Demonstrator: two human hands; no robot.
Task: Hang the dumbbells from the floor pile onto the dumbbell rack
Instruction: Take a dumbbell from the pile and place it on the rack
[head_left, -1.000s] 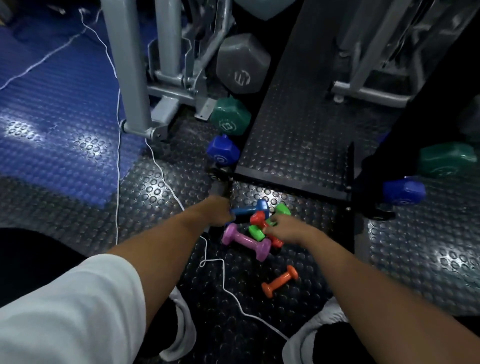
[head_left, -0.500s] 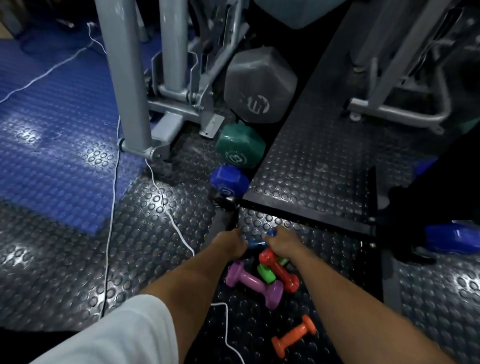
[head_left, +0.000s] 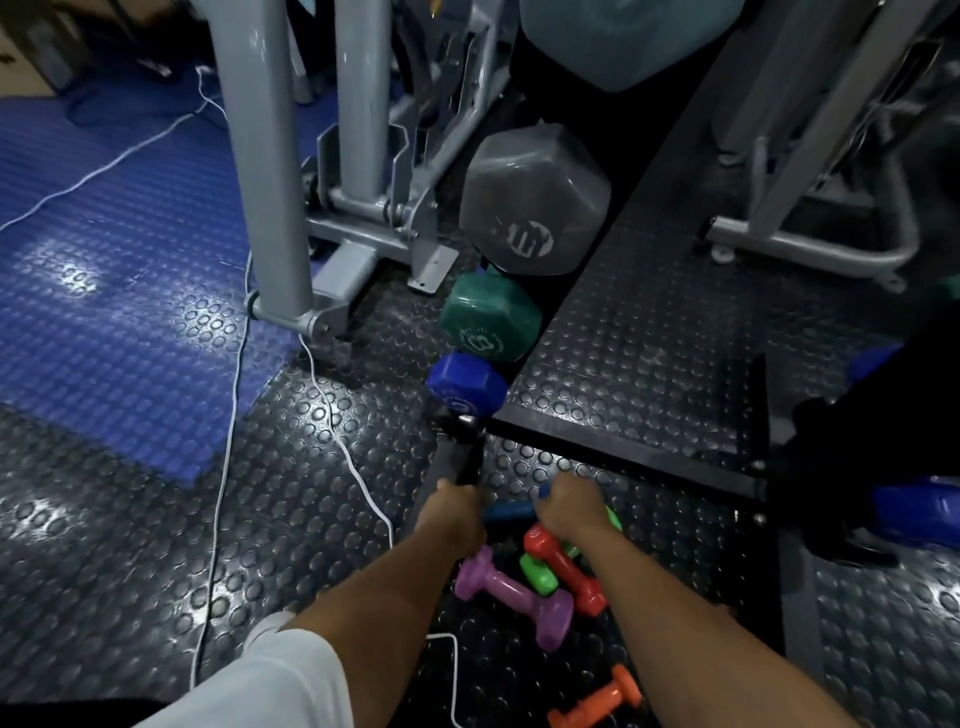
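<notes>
A small blue dumbbell (head_left: 510, 511) lies at the far edge of the floor pile. My left hand (head_left: 453, 515) is closed over its left end and my right hand (head_left: 570, 512) over its right end, so only the handle shows. Just below my hands lie a purple dumbbell (head_left: 514, 597), a red dumbbell (head_left: 567, 570) and a green dumbbell (head_left: 539, 574) crossed together. An orange dumbbell (head_left: 597, 702) lies apart, nearer me. The black dumbbell rack (head_left: 623, 452) rises just beyond, with a grey (head_left: 535, 202), a green (head_left: 488, 319) and a blue (head_left: 465, 384) dumbbell on its left side.
A grey machine frame (head_left: 270, 171) stands at the left on the studded floor. A white cable (head_left: 234, 395) runs across the floor past my left arm. Another blue dumbbell (head_left: 919, 514) hangs on the rack's right side. Blue matting (head_left: 104, 291) covers the far left.
My right hand left the red and green dumbbells and closed on the blue dumbbell's right end. My left hand stayed at its left end. My head moved closer and tilted up.
</notes>
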